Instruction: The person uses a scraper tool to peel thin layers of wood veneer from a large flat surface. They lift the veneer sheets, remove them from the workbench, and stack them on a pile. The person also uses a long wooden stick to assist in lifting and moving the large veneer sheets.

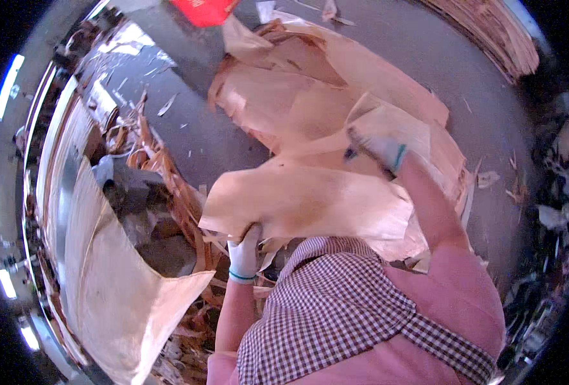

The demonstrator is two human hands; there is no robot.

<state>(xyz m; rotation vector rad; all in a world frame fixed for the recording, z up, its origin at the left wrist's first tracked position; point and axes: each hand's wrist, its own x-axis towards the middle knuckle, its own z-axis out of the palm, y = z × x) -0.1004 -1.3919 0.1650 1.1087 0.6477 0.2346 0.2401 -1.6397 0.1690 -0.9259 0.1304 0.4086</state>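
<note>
A pale wood veneer sheet [316, 199] lies across in front of my body, slightly curved, with ragged short ends. My left hand [244, 250], in a white glove with a green cuff band, is closed on its near left edge, the thumb on top and the other fingers hidden underneath. Farther right, my right hand [384, 149], gloved the same way, is over the veneer beyond the sheet. Its fingers are smeared by motion, and a small dark shape shows beside them. Beneath and beyond is a loose pile of veneer sheets [291, 102], some torn and folded.
A tall stack of veneer [92, 250] stands at my left, one corner jutting toward me. Torn strips [169, 173] heap up between it and me. More stacked veneer [490, 32] lies far right. A red object [204, 11] sits at the top edge. Scraps litter the grey floor [201, 135].
</note>
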